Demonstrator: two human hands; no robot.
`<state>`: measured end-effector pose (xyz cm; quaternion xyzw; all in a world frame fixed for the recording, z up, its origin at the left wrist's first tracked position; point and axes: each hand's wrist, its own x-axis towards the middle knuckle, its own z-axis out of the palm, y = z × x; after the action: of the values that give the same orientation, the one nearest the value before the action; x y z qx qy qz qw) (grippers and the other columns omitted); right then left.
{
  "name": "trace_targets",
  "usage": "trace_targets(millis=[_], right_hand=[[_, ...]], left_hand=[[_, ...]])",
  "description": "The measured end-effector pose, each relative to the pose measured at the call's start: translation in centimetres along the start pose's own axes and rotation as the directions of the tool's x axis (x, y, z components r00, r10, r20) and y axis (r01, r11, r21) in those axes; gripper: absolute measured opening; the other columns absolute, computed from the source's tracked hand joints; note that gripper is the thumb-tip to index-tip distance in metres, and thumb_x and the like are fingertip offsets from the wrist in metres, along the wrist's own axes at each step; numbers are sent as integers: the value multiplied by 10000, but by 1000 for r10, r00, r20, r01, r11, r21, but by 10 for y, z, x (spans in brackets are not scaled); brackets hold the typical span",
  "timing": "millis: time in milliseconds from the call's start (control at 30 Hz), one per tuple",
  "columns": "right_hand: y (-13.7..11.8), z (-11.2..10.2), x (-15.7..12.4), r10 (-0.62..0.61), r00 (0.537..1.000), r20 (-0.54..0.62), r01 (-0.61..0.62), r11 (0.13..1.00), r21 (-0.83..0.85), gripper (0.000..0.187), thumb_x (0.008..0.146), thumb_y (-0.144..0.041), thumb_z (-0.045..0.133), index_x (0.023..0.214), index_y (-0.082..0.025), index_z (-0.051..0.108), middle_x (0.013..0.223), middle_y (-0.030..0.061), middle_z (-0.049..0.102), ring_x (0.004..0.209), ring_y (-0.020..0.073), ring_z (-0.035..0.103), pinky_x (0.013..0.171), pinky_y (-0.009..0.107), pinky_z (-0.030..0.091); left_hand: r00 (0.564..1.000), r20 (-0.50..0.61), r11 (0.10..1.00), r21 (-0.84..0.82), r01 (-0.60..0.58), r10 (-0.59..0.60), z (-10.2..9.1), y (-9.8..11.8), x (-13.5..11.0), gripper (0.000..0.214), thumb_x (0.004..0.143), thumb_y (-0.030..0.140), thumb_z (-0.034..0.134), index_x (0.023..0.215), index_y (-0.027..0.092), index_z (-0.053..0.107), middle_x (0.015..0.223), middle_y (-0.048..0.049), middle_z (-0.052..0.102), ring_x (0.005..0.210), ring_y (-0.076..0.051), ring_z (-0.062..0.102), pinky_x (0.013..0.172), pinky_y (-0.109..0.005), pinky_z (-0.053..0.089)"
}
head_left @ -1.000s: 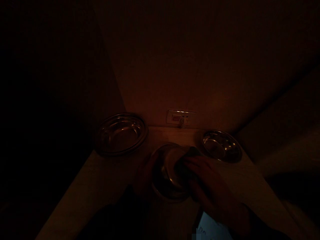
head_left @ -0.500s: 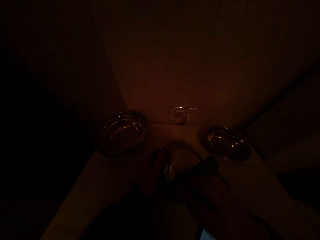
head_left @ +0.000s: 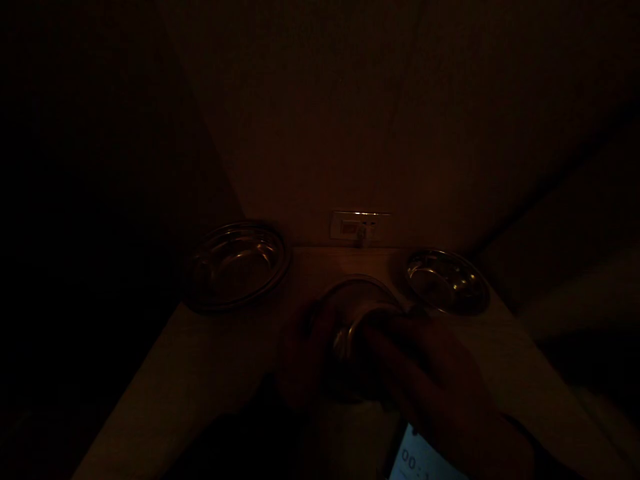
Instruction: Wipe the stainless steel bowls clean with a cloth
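The picture is very dark. In the middle is a shiny metal bowl [head_left: 357, 287], its rim catching some light. My left hand [head_left: 305, 353] is closed on the bowl's left side. My right hand [head_left: 430, 373] reaches over the bowl, its fingers bent down inside it. Something dark seems to be pressed under those fingers, but shadow hides what it is. Below my right hand, a phone [head_left: 415, 457] with a lit screen shows timer digits.
A larger metal bowl [head_left: 285, 263] stands at the table's back left, and a smaller metal dish [head_left: 435, 280] at the back right. The pale wooden table [head_left: 135, 407] meets a wall with a socket panel [head_left: 343, 229] that has a plug in it.
My right hand has moved from the bowl's right rim deeper into the bowl. A dark greenish thing at its fingers is now mostly hidden. More of the phone screen shows.
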<state>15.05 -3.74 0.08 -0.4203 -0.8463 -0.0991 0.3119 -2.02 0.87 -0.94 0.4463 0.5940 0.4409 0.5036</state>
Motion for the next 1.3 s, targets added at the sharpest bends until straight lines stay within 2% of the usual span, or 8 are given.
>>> trace_targets(millis=[167,333,500,567,767,967,1200,1300], right_hand=[[-5,-1,2,-38,999,17,37,999,25,292,928,-136,413,1156,-200,584,1005,77,629,914,224,541,748,356,450],[3,-3,9,-47,999,6,48,996,-70,298,889,-131,502,1182,-124,557,1037,143,608,877,247,526,689,371,440],[-16,0,9,-123,992,33,122,992,24,262,921,-120,428,1099,-182,609,969,49,651,850,204,530,725,350,433],[-14,0,10,-146,989,29,145,989,23,256,914,-127,448,1116,-159,603,968,66,648,840,204,528,701,341,435],[8,-5,13,-53,999,5,53,998,-39,316,864,-120,541,1179,-106,563,1022,141,608,877,235,529,704,373,455],[-1,-5,7,-212,976,55,211,977,29,267,861,-108,513,1103,-144,620,934,88,643,826,206,545,709,367,444],[17,-12,13,-71,997,-20,69,991,-116,250,859,-123,533,1098,-113,606,944,128,625,820,225,541,677,362,430],[10,-10,12,-133,991,16,134,990,-42,233,853,-114,530,1067,-102,621,902,115,630,800,215,546,679,358,429]], left_hand=[[999,-45,999,43,28,-26,1,-2,-1,407,768,497,547,986,177,672,1020,-66,707,965,-240,639,845,-338,486],[998,21,999,-14,51,-51,3,-4,3,441,763,542,543,989,185,669,991,-42,715,916,-205,652,755,-277,510],[1000,19,999,-43,-14,14,4,-9,6,370,779,493,555,930,183,687,873,-11,731,797,-155,660,693,-224,506],[998,47,997,-73,-29,33,5,-9,6,368,772,496,565,911,180,693,842,-9,732,775,-153,660,670,-219,507],[998,63,995,-95,-22,28,5,-6,7,371,786,476,561,962,179,698,914,-25,736,857,-171,665,726,-232,511],[997,41,992,-108,-60,65,1,-10,11,390,786,460,565,1003,167,703,979,-50,730,913,-206,662,789,-285,520],[997,69,995,-94,-30,37,3,-10,11,441,774,514,563,998,161,702,970,-59,730,913,-216,663,773,-286,522],[996,71,992,-123,-40,49,3,-8,11,437,783,504,556,1009,158,698,986,-61,727,924,-214,662,788,-284,517]])
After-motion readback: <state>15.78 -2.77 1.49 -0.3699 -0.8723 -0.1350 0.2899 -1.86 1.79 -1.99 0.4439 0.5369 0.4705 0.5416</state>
